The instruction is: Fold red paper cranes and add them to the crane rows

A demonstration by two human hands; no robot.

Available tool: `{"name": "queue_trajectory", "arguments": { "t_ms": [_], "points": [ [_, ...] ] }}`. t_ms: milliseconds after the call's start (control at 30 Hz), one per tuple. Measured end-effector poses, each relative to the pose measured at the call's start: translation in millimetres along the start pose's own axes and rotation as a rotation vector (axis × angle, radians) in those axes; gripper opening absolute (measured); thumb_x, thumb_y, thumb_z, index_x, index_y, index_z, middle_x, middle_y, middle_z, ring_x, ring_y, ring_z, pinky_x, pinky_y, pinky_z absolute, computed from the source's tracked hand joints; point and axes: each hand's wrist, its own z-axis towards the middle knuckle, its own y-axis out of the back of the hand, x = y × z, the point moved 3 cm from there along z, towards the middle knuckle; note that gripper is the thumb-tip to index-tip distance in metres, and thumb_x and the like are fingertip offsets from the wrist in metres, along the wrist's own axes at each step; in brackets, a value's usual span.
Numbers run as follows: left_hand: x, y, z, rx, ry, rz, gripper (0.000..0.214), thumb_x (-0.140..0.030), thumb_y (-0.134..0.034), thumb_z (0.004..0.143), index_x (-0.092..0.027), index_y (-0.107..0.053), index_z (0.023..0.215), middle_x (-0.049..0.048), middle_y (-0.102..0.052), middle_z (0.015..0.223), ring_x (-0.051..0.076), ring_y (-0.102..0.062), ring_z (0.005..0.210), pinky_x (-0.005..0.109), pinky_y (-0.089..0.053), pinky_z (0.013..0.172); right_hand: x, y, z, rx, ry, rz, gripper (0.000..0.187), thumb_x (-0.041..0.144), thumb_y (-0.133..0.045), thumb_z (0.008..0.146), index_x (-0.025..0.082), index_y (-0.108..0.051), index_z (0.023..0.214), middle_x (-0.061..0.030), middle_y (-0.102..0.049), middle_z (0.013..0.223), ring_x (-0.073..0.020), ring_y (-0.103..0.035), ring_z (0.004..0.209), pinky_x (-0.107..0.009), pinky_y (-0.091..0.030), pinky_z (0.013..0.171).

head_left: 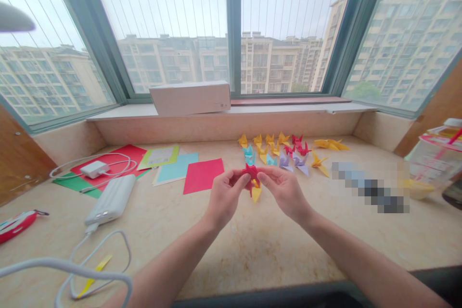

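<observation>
Both my hands are raised over the middle of the beige counter (252,245). My left hand (225,197) and my right hand (283,190) each pinch one side of a small red folded paper piece (251,174). A yellow paper crane (256,193) lies just below it, between my fingers. Behind my hands stands a cluster of several folded paper cranes (285,151) in yellow, red, blue and purple.
Flat coloured paper sheets lie left of centre: a red sheet (202,175), a blue sheet (176,168) and a green sheet (159,156). A white power bank (111,199) with cables, a charger (94,169) and a white box (190,97) on the sill sit to the left. A clear plastic container (436,159) stands at the right.
</observation>
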Motion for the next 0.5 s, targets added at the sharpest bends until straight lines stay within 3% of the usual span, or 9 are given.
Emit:
{"name": "queue_trajectory", "arguments": {
  "t_ms": [167, 500],
  "points": [
    [-0.1, 0.9, 0.8, 0.008, 0.013, -0.018, 0.027, -0.036, -0.076, 0.078, -0.010, -0.072, 0.085, 0.0082, -0.074, 0.074, 0.017, -0.068, 0.065, 0.029, -0.056, 0.063, 2.1, 5.1, 0.7, -0.004, 0.048, -0.254, 0.028, 0.043, -0.061, 0.089, 0.020, -0.076, 0.086, -0.0054, -0.077, 0.084, -0.0217, -0.067, 0.079, -0.036, -0.051, 0.077],
    [0.2, -0.9, 0.4, 0.022, 0.049, -0.029, 0.029, -0.038, -0.076, 0.078, -0.009, -0.072, 0.083, 0.0072, -0.073, 0.071, 0.015, -0.065, 0.062, 0.027, -0.053, 0.060, -1.6, 4.9, 1.4, 0.024, 0.019, -0.238, 0.034, 0.048, -0.057, 0.091, 0.018, -0.073, 0.086, -0.0051, -0.075, 0.081, -0.0201, -0.066, 0.075, -0.033, -0.050, 0.073]
  ]
}}
